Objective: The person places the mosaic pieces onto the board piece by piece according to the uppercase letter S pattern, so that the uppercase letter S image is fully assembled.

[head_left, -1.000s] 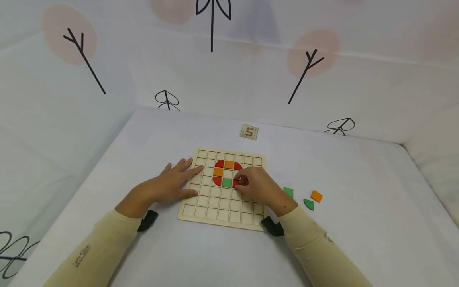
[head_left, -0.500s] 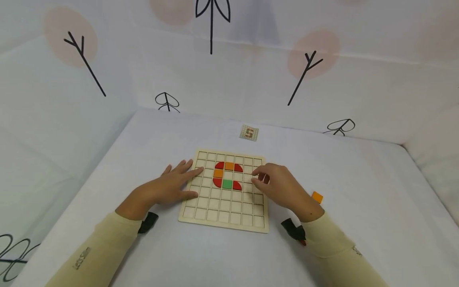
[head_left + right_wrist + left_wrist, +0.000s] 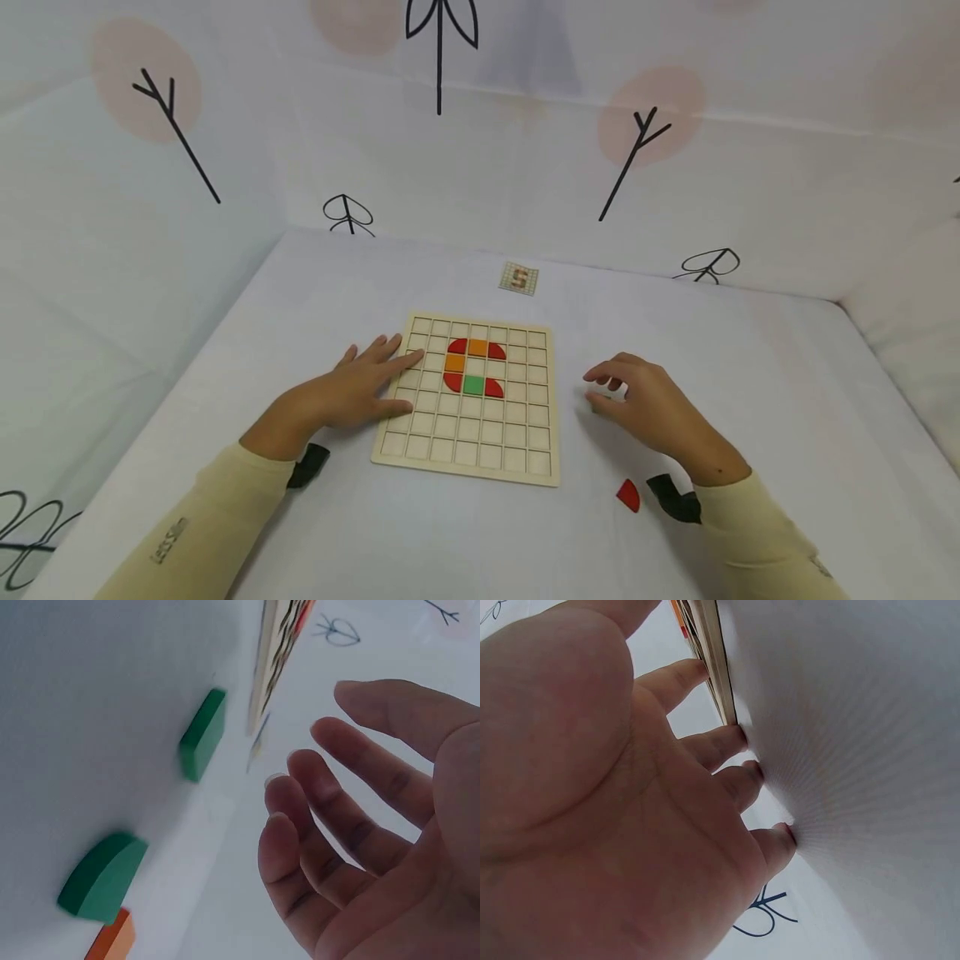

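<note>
Grid board [image 3: 468,429] flat on counter [image 3: 465,542], left hand [image 3: 352,387] resting spread at its left edge. Right hand [image 3: 652,408], over board moments ago, now beyond right edge, fingers loosely bent, grasping nothing; lower-right red quarter piece [image 3: 494,388] lies in board, placement apparently settled.

Between the grid board [image 3: 517,437] and the right hand [image 3: 652,408] there is an open strip of white table [image 3: 465,533], where a hand could pass. Near the right wrist, a red quarter-circle tile [image 3: 628,496] makes a low obstacle. Beside the right hand, a green square tile [image 3: 202,735], a green quarter-circle tile [image 3: 105,877] and an orange tile [image 3: 112,937] also occupy the table. The left hand [image 3: 356,387], fingers spread, obstructs the board's left edge; its right columns can be reached from above.
</note>
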Demonstrator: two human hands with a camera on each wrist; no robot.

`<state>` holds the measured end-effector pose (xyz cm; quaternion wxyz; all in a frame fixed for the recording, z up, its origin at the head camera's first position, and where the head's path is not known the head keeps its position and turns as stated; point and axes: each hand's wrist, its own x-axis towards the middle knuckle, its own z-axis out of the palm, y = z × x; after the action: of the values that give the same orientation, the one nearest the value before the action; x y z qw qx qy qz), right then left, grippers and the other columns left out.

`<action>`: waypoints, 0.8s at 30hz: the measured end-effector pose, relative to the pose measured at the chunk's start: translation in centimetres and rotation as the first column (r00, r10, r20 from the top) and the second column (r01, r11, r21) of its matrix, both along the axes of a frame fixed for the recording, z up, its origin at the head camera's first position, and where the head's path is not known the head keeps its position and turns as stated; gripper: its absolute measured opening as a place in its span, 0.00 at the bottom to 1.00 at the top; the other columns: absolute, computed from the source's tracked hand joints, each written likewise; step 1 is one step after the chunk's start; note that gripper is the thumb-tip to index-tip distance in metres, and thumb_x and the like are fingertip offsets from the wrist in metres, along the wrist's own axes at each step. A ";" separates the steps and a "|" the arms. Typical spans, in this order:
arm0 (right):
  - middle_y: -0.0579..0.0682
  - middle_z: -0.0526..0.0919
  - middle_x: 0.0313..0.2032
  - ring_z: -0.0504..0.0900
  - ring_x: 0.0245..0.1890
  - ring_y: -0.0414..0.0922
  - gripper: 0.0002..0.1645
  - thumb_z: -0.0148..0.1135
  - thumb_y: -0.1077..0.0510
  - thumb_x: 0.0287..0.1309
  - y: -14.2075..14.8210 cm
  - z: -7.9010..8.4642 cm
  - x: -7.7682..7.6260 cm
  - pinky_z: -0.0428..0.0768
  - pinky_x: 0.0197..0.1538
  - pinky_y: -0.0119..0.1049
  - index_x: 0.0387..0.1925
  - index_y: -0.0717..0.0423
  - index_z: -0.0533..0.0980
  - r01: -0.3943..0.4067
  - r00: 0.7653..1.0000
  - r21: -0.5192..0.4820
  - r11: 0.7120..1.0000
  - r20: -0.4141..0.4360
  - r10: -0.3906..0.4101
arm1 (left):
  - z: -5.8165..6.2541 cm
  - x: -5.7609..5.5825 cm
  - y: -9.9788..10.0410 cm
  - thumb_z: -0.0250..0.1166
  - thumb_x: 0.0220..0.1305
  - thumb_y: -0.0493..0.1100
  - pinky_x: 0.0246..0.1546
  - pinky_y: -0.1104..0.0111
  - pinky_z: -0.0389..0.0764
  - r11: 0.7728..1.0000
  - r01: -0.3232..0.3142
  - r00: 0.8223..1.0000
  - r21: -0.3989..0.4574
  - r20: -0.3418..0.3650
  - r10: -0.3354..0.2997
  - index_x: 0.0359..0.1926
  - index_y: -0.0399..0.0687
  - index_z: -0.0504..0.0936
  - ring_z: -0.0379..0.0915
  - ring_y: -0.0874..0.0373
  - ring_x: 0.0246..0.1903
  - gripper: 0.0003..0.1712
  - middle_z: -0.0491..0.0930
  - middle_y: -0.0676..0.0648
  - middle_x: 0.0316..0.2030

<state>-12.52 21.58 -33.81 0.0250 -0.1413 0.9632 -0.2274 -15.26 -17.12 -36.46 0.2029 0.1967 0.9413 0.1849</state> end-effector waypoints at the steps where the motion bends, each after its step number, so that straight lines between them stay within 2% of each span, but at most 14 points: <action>1: 0.48 0.84 0.39 0.79 0.41 0.47 0.13 0.71 0.60 0.57 0.3 -0.1 0.0 0.79 0.39 0.37 0.45 0.55 0.84 0.000 1.000 0.003 1.000 0.002 0.000 | -0.1 -0.1 0.0 0.64 0.67 0.61 0.78 0.44 0.31 1.000 -0.001 1.000 -0.003 0.000 0.001 0.79 0.65 0.51 0.29 0.44 0.80 0.46 0.39 0.43 0.81; 7: 0.47 0.84 0.38 0.78 0.40 0.46 0.13 0.72 0.60 0.55 1.6 -0.6 -0.4 0.78 0.38 0.36 0.44 0.56 0.84 -0.024 0.999 0.039 0.999 0.035 0.022 | -0.2 -0.2 0.0 0.63 0.67 0.62 0.78 0.43 0.32 1.000 0.004 1.000 -0.007 -0.011 -0.004 0.79 0.66 0.51 0.29 0.43 0.80 0.46 0.40 0.43 0.81; 16: 0.47 0.82 0.36 0.76 0.39 0.45 0.13 0.72 0.61 0.55 1.7 -1.2 -0.8 0.79 0.38 0.36 0.44 0.55 0.84 -0.017 0.987 0.060 0.998 0.162 0.007 | -0.4 -0.3 0.0 0.63 0.66 0.62 0.78 0.43 0.32 1.000 0.003 1.000 -0.014 -0.008 -0.003 0.79 0.67 0.51 0.29 0.44 0.80 0.47 0.39 0.44 0.81; 24: 0.46 0.81 0.35 0.76 0.37 0.44 0.12 0.72 0.62 0.54 1.6 -1.3 -0.8 0.79 0.38 0.35 0.42 0.55 0.84 -0.028 0.989 0.073 0.997 0.145 0.017 | -0.1 -0.2 0.1 0.64 0.66 0.61 0.78 0.43 0.31 1.000 -0.007 1.000 -0.009 -0.002 0.007 0.79 0.66 0.51 0.29 0.44 0.80 0.47 0.40 0.44 0.81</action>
<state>-13.27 23.15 -35.14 0.1024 -0.1344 0.9650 -0.2007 -15.45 -17.01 -36.58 0.2023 0.1929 0.9429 0.1813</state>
